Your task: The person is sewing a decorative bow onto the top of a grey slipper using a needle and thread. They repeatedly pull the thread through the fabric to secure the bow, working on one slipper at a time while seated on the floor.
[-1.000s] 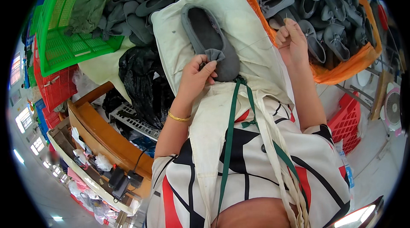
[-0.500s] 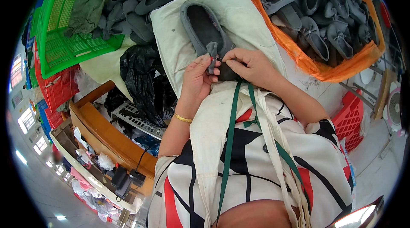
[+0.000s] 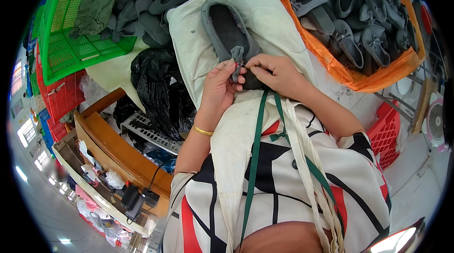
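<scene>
A grey flat shoe [image 3: 229,26] lies on a pale cloth [image 3: 279,30] over my lap, its opening facing up. At its toe end, my left hand [image 3: 218,87] pinches a grey fabric bow [image 3: 237,55] between thumb and fingers; a small red spot shows at its middle. My right hand [image 3: 278,74] is closed beside the bow, with thumb and forefinger pressed together on something thin that I cannot make out. Both hands partly cover the shoe's toe.
Grey shoes fill an orange-rimmed container [image 3: 373,82] at the far right and pile up beside a green crate [image 3: 90,56] at the far left. A black plastic bag [image 3: 158,87] and a wooden drawer unit [image 3: 118,149] stand to my left. A red crate [image 3: 384,134] is at right.
Both hands keep their grips at the bow and have barely moved. The shoe has shifted very slightly.
</scene>
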